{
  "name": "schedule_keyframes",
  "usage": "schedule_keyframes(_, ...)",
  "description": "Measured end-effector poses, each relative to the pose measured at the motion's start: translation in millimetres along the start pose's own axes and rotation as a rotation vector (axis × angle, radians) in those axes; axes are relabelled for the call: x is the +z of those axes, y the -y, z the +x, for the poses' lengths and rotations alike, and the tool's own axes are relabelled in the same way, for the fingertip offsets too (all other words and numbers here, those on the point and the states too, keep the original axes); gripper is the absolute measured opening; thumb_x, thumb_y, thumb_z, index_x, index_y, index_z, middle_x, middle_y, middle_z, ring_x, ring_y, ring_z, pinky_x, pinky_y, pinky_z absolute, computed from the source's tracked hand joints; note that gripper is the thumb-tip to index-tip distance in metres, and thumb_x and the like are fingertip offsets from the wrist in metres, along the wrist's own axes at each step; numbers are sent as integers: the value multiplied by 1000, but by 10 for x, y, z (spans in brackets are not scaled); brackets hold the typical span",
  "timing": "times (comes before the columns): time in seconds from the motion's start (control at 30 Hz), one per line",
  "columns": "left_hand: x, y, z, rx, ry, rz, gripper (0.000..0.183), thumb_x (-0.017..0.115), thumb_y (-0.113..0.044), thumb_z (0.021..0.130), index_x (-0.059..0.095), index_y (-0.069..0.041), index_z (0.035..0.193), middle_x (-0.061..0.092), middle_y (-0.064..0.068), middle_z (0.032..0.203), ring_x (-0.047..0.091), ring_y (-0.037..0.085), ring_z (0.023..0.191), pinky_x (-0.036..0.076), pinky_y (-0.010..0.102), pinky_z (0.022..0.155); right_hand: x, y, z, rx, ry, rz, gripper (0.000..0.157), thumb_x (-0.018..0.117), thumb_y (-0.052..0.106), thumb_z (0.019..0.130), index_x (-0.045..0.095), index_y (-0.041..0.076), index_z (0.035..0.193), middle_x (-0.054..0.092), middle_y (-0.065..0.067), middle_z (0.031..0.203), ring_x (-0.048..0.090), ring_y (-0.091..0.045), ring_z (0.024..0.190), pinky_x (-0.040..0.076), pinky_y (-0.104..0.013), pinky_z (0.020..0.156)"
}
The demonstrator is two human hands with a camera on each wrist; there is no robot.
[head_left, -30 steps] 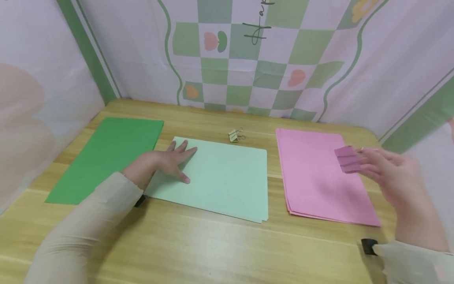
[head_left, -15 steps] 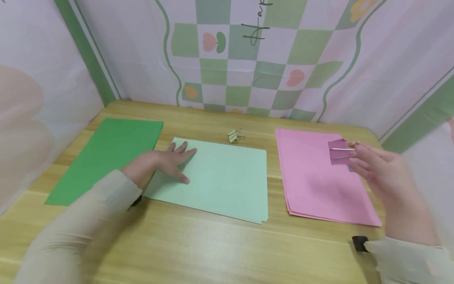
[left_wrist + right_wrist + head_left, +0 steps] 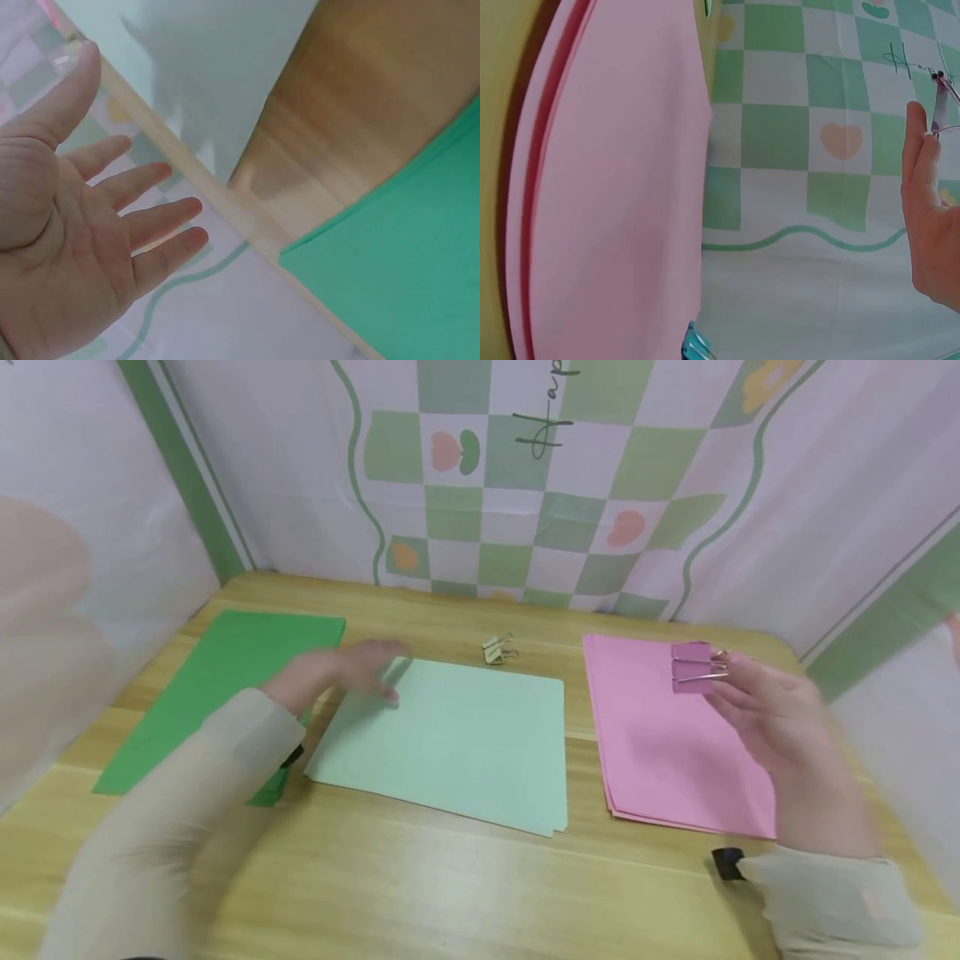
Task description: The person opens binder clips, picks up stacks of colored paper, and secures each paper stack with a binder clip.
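My right hand [image 3: 783, 718] pinches a pink binder clip [image 3: 691, 669] by its wire handles, held above the stack of pink paper [image 3: 652, 760]. The right wrist view catches only the edge of that clip at the far right. Raised over the upper left corner of the pale mint paper [image 3: 465, 743], my left hand [image 3: 345, 670] has its fingers spread and holds nothing. Its palm [image 3: 67, 247] faces the left wrist camera. The mint sheets lie in the middle, slightly uneven at the lower right corner.
Behind the mint paper sits a pale yellow binder clip [image 3: 496, 650]. Green paper [image 3: 217, 693] lies on the left, partly under my left forearm. A blue binder clip [image 3: 696, 345] shows beside the pink stack. A patterned curtain [image 3: 510, 510] hangs along the table's back edge.
My left hand has lifted off the mint paper and moved slightly toward the back. The right hand has carried the pink binder clip leftward and a little toward the back over the pink stack.
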State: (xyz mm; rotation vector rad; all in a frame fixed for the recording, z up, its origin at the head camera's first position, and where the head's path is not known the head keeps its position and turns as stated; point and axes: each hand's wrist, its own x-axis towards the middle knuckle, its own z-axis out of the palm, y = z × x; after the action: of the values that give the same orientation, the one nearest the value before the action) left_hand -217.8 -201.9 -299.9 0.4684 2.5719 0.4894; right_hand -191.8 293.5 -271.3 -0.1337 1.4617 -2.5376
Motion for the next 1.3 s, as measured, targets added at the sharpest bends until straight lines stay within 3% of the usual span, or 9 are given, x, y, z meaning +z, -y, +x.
schedule_keyframes(0.13,-110,28,80,-3,-1,-32,83,65,-20,97,13,-3,159,15,20,165,14,40,153,15,56,124,76,-30,31,-6,11,5,26,51,0,101,76,-1,101,77,-9,103,75,-19,95,61,-29,78)
schedule_keyframes(0.3,-184,58,143,-44,21,-52,84,65,-23,97,10,-8,160,12,17,167,12,39,153,14,57,124,160,-40,52,3,-15,-6,24,53,2,100,77,0,100,78,-9,100,76,-18,93,61,-28,79)
schedule_keyframes(0.57,-178,110,145,-95,20,-51,86,69,-26,94,16,-8,159,16,18,166,14,40,153,17,58,123,255,-98,100,-13,-40,-30,22,56,3,99,78,2,96,78,-7,97,76,-16,90,61,-27,78)
schedule_keyframes(1.0,-106,162,166,-96,-11,88,79,77,-26,87,36,-12,153,26,23,159,29,45,145,33,65,112,391,-292,214,-4,-43,-100,19,60,5,98,79,5,93,76,-2,93,76,-13,82,60,-24,77)
schedule_keyframes(1.3,-130,154,202,-101,-10,116,72,79,-27,86,43,-5,145,41,21,147,41,40,136,39,57,111,343,-279,215,0,-39,-90,19,60,7,98,78,5,95,77,-4,93,76,-13,84,60,-23,78)
